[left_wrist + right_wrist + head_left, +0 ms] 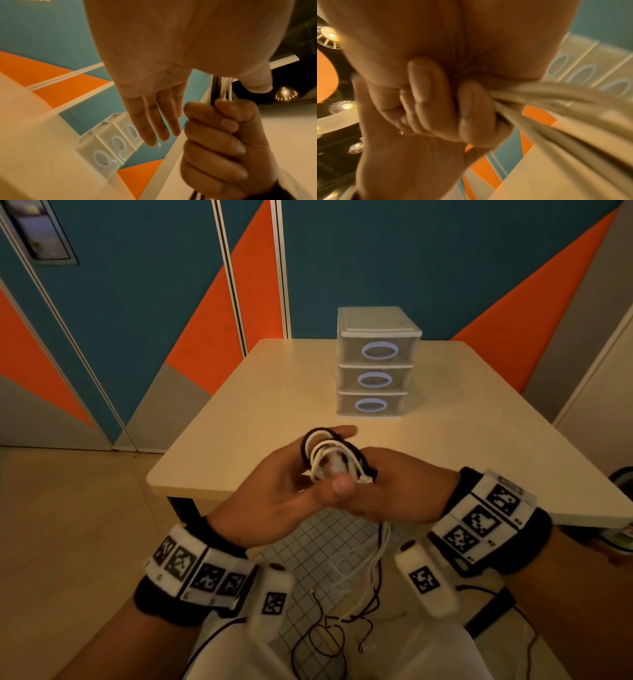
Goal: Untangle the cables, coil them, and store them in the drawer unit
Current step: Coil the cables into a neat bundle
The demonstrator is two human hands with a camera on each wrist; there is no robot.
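**Coil wound on the left hand, drawers dead ahead**

From the head view, taking the drawer unit [375, 361] as the landmark: it stands upright on the beige table [274, 392], all three drawers closed, ring pulls facing the person. Both hands meet well on the near side of it, over the table's near edge. The left hand [281, 491] has its fingers extended, pointing toward the unit, and the cables [329, 455], black and white together, are looped around those fingers as a coil. The right hand [397, 491] is closed around the same strands just beside the coil. The loose tails [370, 563] hang down from the grip, away from the unit, toward the lap. So the wound part lies between the hands and the unit while the unwound length trails the opposite way; the winding, I judge, is unfinished.

From the left wrist, the fingers [154, 121] are straight and together, aimed at the unit, with the thumb pressing the strands; the right hand's curled fingers [223, 135] clench the bundle.

From the right wrist, the curled fingers [423, 86] pinch pale strands [556, 97] that run out toward the blurred unit.

Behind the unit are teal, orange and grey wall panels; the floor is pale.
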